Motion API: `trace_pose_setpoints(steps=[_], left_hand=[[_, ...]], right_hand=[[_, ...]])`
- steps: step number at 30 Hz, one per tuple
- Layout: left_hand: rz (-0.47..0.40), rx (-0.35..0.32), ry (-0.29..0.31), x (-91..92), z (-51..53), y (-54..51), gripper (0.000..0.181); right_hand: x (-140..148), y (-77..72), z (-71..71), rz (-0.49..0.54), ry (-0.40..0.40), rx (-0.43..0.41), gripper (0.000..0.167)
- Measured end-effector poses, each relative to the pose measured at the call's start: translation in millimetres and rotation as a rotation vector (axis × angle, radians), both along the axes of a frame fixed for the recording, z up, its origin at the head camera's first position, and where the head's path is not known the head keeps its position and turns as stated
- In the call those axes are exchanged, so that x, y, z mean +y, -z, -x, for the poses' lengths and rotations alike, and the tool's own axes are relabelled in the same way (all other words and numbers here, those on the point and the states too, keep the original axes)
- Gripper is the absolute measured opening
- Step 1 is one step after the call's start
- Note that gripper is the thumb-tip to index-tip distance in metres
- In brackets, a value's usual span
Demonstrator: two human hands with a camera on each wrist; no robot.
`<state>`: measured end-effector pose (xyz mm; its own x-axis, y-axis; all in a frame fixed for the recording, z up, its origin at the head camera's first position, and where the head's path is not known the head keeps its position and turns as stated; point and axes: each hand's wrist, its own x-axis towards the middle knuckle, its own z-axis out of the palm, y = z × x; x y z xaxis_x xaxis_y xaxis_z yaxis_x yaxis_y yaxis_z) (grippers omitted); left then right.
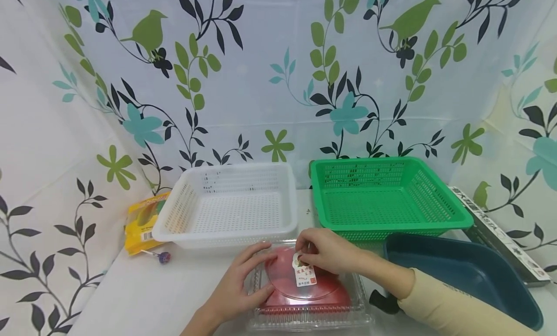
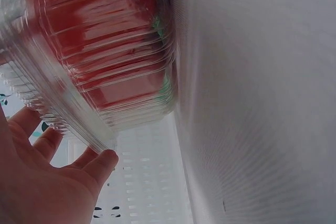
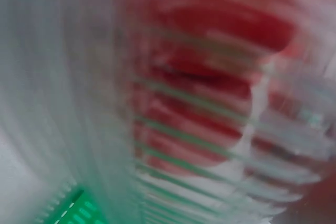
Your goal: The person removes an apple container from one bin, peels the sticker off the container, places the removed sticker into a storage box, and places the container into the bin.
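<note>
Nearest us on the white table [image 1: 161,292] sits a clear box [image 1: 311,299], red contents showing through its lid. We see the left hand [image 1: 239,284] along the box's left side, fingers spread over the lid, thumb apart. Our right hand [image 1: 328,251] bends its fingers at the top of a white label [image 1: 305,276] on the lid; whether they pinch it or only press, we cannot tell, and the right wrist view is blurred. Just right of the box we find a black handle [image 1: 384,302], then a blue tray [image 1: 435,258] under the right arm. Farther off, at left, lie a lollipop [image 1: 163,257] and a yellow packet [image 1: 141,225]. Beyond the box stand a white basket [image 1: 237,212] and a green basket [image 1: 370,205], before a patterned cloth [image 1: 243,84].
</note>
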<state>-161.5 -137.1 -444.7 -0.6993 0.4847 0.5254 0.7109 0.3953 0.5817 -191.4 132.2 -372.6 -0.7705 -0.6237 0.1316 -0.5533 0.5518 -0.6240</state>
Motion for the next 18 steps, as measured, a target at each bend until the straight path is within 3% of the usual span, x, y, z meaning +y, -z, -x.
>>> trace_pose_setpoints(steps=[5,10,18], left_hand=[[0.008,-0.022,-0.012,0.7,0.0,-0.6,0.056],[-0.001,-0.036,-0.011,0.9,-1.0,-1.8,0.055],[-0.002,-0.059,-0.012,0.7,-1.4,-2.5,0.055]], right_hand=[[-1.6,-3.3,-0.2,-0.030,-0.016,0.017,0.005],[-1.5,-2.6,0.8,-0.073,-0.008,0.051,0.013],[2.4,-0.6,0.7,-0.008,-0.031,0.005,0.014]])
